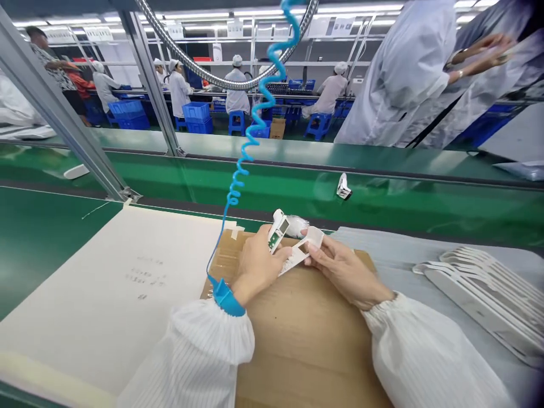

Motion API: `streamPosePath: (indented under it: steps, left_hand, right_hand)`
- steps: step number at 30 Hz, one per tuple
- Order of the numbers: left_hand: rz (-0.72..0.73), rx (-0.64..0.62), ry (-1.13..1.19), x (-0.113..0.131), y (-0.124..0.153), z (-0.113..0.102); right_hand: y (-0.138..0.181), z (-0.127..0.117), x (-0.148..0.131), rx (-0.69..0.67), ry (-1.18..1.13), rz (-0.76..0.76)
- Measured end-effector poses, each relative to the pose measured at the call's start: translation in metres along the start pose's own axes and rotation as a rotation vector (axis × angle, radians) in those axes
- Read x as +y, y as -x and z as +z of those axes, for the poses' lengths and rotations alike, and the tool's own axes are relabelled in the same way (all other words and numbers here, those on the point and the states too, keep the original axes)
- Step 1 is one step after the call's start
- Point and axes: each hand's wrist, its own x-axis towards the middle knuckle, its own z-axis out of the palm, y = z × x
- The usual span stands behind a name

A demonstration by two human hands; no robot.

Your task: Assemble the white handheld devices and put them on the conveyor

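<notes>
My left hand, a blue wrist strap around its wrist, is closed on a white plastic device half. A small grey display and a green circuit board show in that half. In my right hand, thumb and fingers pinch a white plastic cover with a rectangular window. The cover slants down toward my left thumb, close beside the device half. Both hands are above a brown cardboard sheet. Just behind them lies something clear and crinkled, partly hidden.
On the right, several long white plastic housings lie in a row on grey sheeting. A white-and-dark part rides the green conveyor belt. The coiled blue cord hangs ahead, linked to my left wrist. People in white coats are beyond.
</notes>
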Motion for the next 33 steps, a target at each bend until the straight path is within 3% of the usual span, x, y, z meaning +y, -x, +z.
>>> streamPosePath:
  steps: [4,10,16,21,24,27,33]
  left_hand:
    - [0.131,0.024,-0.03,0.004,0.004,0.001]
    - [0.333,-0.078,-0.185,0.011,0.011,0.006]
    - [0.335,-0.164,-0.054,0.012,0.013,0.012]
    - [0.272,-0.279,-0.395,0.02,0.024,0.029]
    - [0.292,-0.363,-0.517,0.023,0.03,0.036]
    - [0.339,-0.323,-0.485,0.024,0.031,0.036]
    - [0.176,-0.076,-0.371,0.024,0.025,0.018]
  right_hand:
    - [0.004,-0.002,0.013,0.02,-0.124,0.003]
    - [0.006,-0.006,0.012,0.089,-0.116,-0.081]
    - [0.004,-0.001,0.01,0.149,-0.206,-0.077]
    - [0.004,0.016,0.006,0.275,-0.638,0.073]
    - [0.006,0.014,0.005,0.284,-0.727,0.113]
    - [0.008,0.007,0.002,0.277,-0.758,0.127]
    - [0.007,0.018,-0.002,0.062,-0.703,0.096]
